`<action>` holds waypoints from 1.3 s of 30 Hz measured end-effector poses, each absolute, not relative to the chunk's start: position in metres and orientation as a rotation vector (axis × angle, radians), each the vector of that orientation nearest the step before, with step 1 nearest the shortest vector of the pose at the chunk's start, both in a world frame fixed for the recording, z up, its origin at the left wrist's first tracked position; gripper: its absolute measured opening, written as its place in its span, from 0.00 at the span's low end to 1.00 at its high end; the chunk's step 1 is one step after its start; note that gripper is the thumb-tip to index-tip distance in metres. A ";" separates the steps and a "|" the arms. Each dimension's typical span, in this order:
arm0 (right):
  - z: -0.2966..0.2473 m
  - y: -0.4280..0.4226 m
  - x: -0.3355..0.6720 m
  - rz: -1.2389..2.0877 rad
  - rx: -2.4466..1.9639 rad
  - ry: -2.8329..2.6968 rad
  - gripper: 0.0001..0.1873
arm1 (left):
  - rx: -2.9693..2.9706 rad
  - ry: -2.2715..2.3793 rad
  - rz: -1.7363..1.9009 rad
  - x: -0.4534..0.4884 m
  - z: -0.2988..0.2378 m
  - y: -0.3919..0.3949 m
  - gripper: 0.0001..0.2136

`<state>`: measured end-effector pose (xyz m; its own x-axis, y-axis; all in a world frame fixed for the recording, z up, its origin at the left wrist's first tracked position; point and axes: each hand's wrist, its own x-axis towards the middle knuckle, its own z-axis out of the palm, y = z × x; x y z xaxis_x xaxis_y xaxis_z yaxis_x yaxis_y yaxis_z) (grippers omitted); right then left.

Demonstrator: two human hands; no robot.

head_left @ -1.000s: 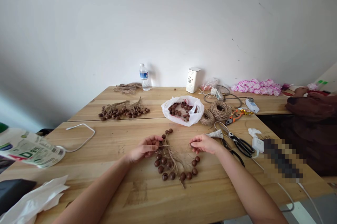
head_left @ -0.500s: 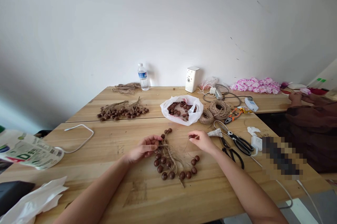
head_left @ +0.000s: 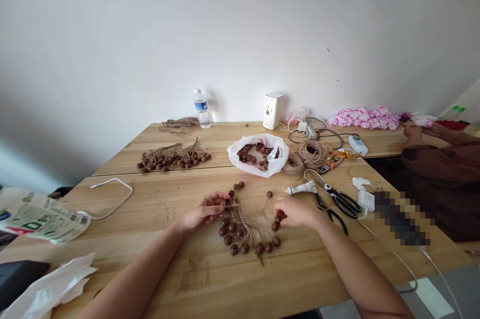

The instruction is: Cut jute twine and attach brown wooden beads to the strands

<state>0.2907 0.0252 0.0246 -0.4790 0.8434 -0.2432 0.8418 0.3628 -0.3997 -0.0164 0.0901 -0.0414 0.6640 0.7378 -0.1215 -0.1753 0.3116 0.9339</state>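
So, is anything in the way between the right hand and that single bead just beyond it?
Nothing visible is: only bare tabletop shows between the right hand and the single bead.

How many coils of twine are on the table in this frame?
2. The smaller coil sits just right of the white plastic bag; the larger coil is beside it, farther back. Both show clearly; others may be hidden.

The bag [head_left: 258, 170] lies behind the bunch [head_left: 240, 233], left of 2 coils [head_left: 314, 161].
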 end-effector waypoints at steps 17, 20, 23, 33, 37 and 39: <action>-0.004 0.044 0.284 1.793 -1.297 -1.293 0.16 | 1.101 0.611 0.653 -0.017 -0.041 0.090 0.19; -0.004 0.044 0.284 1.828 -1.357 -1.287 0.17 | 1.101 0.599 0.650 -0.018 -0.042 0.090 0.19; -0.005 0.044 0.284 1.793 -1.459 -1.369 0.15 | 1.099 0.593 0.652 -0.018 -0.044 0.090 0.19; -0.003 0.041 0.285 1.749 -1.437 -1.535 0.15 | 1.102 0.596 0.646 -0.018 -0.044 0.092 0.19; -0.005 0.041 0.285 1.846 -1.336 -1.445 0.18 | 1.111 0.592 0.645 -0.018 -0.045 0.092 0.19; -0.005 0.041 0.285 1.881 -1.304 -1.387 0.19 | 1.108 0.593 0.646 -0.018 -0.045 0.092 0.20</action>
<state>0.2854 0.0414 -0.0053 -0.4442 0.7935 -0.4161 0.1628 -0.3852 -0.9084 -0.0180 0.0917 -0.0452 0.6753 0.7288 -0.1129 -0.1738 0.3060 0.9360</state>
